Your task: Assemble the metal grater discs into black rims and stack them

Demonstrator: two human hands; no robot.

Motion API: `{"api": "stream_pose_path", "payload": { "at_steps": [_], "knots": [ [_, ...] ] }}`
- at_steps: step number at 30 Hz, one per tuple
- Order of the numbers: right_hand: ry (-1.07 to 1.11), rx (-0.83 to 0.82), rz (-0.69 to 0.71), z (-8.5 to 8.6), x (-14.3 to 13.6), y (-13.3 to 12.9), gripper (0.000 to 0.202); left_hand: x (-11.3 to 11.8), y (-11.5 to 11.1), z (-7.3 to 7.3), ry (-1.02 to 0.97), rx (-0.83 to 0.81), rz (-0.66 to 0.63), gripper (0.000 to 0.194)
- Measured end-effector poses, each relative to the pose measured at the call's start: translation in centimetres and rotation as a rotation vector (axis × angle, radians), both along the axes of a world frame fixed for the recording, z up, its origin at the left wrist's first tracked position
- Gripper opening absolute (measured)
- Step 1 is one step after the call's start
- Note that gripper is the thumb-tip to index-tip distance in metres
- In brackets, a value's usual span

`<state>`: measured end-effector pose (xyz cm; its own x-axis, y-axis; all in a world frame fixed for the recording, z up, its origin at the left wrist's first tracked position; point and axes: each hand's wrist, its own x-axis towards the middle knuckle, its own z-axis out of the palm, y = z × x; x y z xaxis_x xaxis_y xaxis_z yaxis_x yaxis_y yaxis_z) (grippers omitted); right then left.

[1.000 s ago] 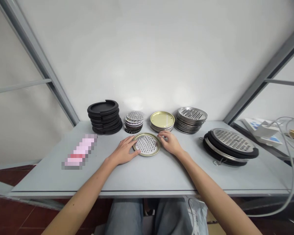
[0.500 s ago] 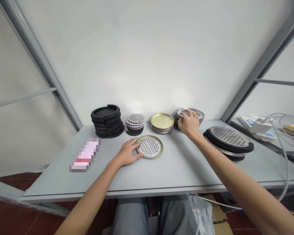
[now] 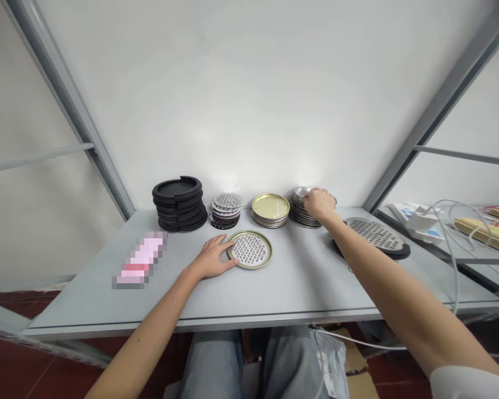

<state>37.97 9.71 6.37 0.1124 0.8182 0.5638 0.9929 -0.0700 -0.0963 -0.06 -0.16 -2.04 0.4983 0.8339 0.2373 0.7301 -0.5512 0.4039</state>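
Note:
My left hand lies on the table with its fingers apart, thumb and fingertips touching the left rim of a gold-rimmed round lid. Inside that lid sits a white disc with a dark pattern. At the back right, my right hand is closed at the top of a stack of silver metal rings; its fingertips are partly hidden, and a ring edge shows just past the hand. Between the two hands, further back, stands a stack of gold lids.
Black round holders are stacked at the back left, beside patterned discs. A blurred pink item lies at the left. A perforated metal plate in a black holder is under my right forearm. Cables hang at the right.
My right hand has closed its fingers at the silver stack, and a ring there appears shifted to the right. The view has moved slightly. My left hand stays at the gold-rimmed lid.

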Motion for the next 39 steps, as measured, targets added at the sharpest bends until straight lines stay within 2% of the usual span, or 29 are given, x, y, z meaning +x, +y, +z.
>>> {"api": "stream_pose_path", "payload": {
  "at_steps": [4,8,10,13,16,18,20,22,25,27,31,34,39],
  "knots": [
    [-0.04,0.159,0.037,0.6,0.2,-0.1,0.029,0.0,0.1,-0.2,-0.008,-0.001,0.0,0.067],
    [0.068,0.335,0.046,2.0,1.1,-0.8,0.03,0.2,0.2,0.0,0.019,0.009,-0.042,0.069],
    [0.101,0.412,0.099,2.8,0.9,-1.5,0.03,0.6,0.4,0.2,0.036,0.007,-0.068,0.069],
    [0.16,0.5,0.245,3.8,-0.9,-3.0,0.027,1.6,0.8,0.6,0.049,0.036,-0.085,0.069],
    [0.384,0.544,0.43,4.0,-4.3,-4.7,0.023,2.8,1.5,1.3,0.017,0.114,-0.066,0.056],
    [0.693,0.462,0.568,3.6,-7.0,-5.6,0.021,3.4,2.0,1.7,-0.066,0.168,0.009,0.044],
    [1.069,0.241,0.705,2.6,-9.3,-6.1,0.023,3.7,2.3,1.7,-0.175,0.233,0.112,0.042],
    [1.389,0.037,0.804,1.3,-10.9,-6.5,0.029,3.6,2.3,1.4,-0.243,0.291,0.201,0.051],
    [1.645,-0.213,0.895,-0.9,-11.9,-6.7,0.035,2.8,1.8,1.0,-0.263,0.322,0.223,0.071],
    [1.714,-0.302,0.914,-2.2,-11.7,-6.9,0.034,2.3,1.5,1.1,-0.281,0.307,0.16,0.088],
    [1.835,-0.259,0.843,-3.7,-10.7,-6.8,0.025,2.1,1.2,2.1,-0.232,0.234,-0.009,0.127],
    [1.845,-0.289,0.78,-4.2,-10.5,-6.5,0.021,2.4,1.4,2.4,-0.182,0.239,-0.041,0.134],
    [1.735,-0.347,0.74,-4.9,-11.2,-6.4,0.018,2.6,1.4,2.1,-0.241,0.268,0.016,0.143]
  ]
}}
